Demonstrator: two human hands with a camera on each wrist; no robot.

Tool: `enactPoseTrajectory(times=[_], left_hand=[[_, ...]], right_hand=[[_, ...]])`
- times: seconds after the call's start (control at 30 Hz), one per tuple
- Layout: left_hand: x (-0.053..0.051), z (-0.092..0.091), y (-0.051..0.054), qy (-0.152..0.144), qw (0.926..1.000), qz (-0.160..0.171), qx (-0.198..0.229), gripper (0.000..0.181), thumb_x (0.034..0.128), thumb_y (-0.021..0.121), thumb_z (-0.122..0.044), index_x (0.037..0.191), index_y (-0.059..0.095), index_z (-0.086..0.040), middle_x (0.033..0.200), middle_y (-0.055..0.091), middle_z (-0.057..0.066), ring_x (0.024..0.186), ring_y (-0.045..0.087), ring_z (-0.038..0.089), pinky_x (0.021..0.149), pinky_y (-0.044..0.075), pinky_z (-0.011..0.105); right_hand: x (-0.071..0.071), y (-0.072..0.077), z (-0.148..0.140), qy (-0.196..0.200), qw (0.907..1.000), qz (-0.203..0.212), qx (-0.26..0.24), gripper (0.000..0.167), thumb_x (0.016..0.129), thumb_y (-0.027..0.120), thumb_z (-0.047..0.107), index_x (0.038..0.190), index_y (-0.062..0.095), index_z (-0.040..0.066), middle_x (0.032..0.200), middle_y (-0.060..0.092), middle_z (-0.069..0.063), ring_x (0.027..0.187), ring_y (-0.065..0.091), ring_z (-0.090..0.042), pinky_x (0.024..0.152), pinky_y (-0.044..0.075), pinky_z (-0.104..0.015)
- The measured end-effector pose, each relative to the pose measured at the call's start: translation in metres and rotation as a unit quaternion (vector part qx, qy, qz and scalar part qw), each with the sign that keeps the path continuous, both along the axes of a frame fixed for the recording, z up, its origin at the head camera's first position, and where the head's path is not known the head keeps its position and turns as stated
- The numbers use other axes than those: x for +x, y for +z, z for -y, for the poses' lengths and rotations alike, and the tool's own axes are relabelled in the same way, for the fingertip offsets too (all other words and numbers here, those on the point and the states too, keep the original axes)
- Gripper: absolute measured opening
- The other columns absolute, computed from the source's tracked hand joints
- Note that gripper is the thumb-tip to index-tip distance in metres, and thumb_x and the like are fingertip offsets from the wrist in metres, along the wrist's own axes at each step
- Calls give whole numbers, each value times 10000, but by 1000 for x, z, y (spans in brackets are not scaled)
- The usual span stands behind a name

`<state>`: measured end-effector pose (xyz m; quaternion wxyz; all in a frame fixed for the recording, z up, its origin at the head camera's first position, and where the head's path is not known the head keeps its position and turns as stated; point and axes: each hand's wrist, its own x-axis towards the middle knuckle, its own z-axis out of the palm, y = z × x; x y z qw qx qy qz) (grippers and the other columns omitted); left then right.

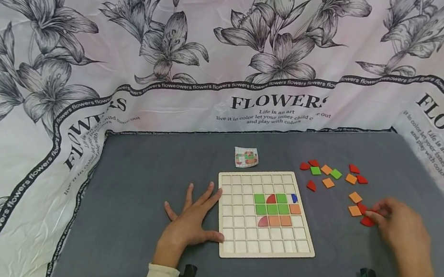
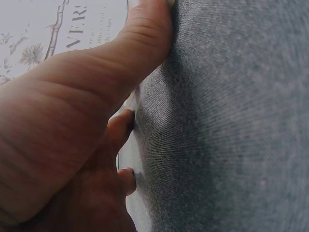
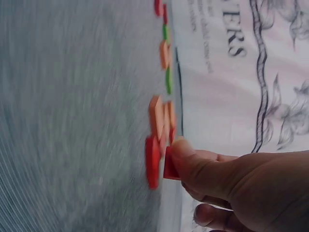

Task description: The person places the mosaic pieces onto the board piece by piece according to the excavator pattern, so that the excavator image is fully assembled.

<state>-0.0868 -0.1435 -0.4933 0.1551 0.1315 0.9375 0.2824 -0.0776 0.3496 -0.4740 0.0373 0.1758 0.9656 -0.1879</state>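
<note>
My left hand [image 1: 188, 226] lies with spread fingers at the left edge of a wooden grid board [image 1: 241, 245]; its thumb and fingertips touch the frame. Green squares [image 1: 272, 209], orange squares [image 1: 285, 221], red quarter-circles [image 1: 271, 199] and a blue piece [image 1: 294, 198] sit in the board's cells. To the board's right, my right hand [image 1: 401, 224] pinches a red piece [image 3: 171, 165] between thumb and finger. Close beside it on the table is another red piece [image 3: 152, 162]. The left wrist view shows the thumb [image 2: 140, 36] and grey cloth, with the board mostly hidden.
A small printed pattern card [image 1: 246, 156] lies beyond the board. Loose red, green and orange pieces [image 1: 328, 183] are scattered to the board's right. Grey cloth [image 1: 133, 181] covers the table, and a flower-printed curtain [image 1: 181, 101] borders its back and sides.
</note>
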Motion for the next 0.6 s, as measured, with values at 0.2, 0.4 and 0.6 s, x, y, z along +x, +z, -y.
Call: enactPoseTrajectory(times=[0.2, 0.4, 0.6], left_hand=[[0, 1, 0, -11, 10000, -12, -16, 1161, 736, 916, -538, 1691, 278, -367, 1777, 126, -89, 1627, -131, 384, 1042, -202, 883], [-2, 1, -1, 34, 9999, 9, -127, 1169, 730, 917, -551, 1690, 269, -389, 1775, 117, -108, 1629, -132, 369, 1051, -195, 880], [-1, 0, -1, 30, 10000, 37, -84, 1164, 730, 924, -533, 1688, 280, -383, 1775, 124, -104, 1629, -128, 372, 1052, -199, 877]], right_hand=[[9, 11, 43, 364, 9962, -789, 5, 249, 970, 805, 295, 1119, 774, 98, 883, 728, -65, 699, 588, -210, 529, 419, -344], [15, 11, 102, 1009, 9843, -1433, -195, 164, 941, 833, 247, 1062, 828, 137, 831, 651, -57, 639, 482, -183, 511, 363, -312], [19, -6, 134, 1694, 9696, -1733, -338, 120, 925, 852, 231, 1010, 833, 149, 951, 654, -35, 787, 538, -189, 643, 431, -361]])
